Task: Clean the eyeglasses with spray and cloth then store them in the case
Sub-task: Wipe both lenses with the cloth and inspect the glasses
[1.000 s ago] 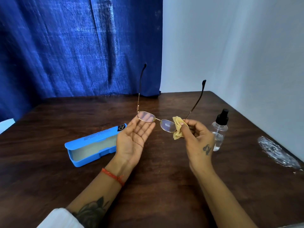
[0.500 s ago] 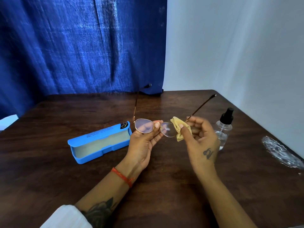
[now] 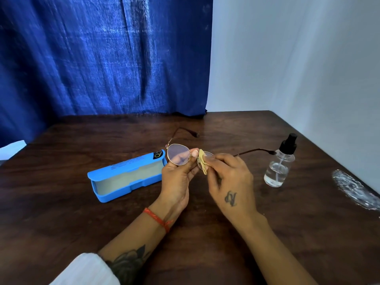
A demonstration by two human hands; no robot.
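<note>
Eyeglasses (image 3: 178,154) lowered; left hand (image 3: 177,177) fingers grip bridge, right hand (image 3: 230,182) fingers pinch cloth (image 3: 202,161). Case (image 3: 127,175) print unreadable.

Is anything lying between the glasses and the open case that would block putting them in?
Nothing visible does. The case lies open on the table, just left of the left hand holding the glasses; its inside looks empty. The right hand pinches the cloth.

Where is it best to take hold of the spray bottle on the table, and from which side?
Grip the clear round body of the spray bottle, below the black pump head, probably from its near side. It stands upright and alone, right of the right hand, with free space around it.
</note>
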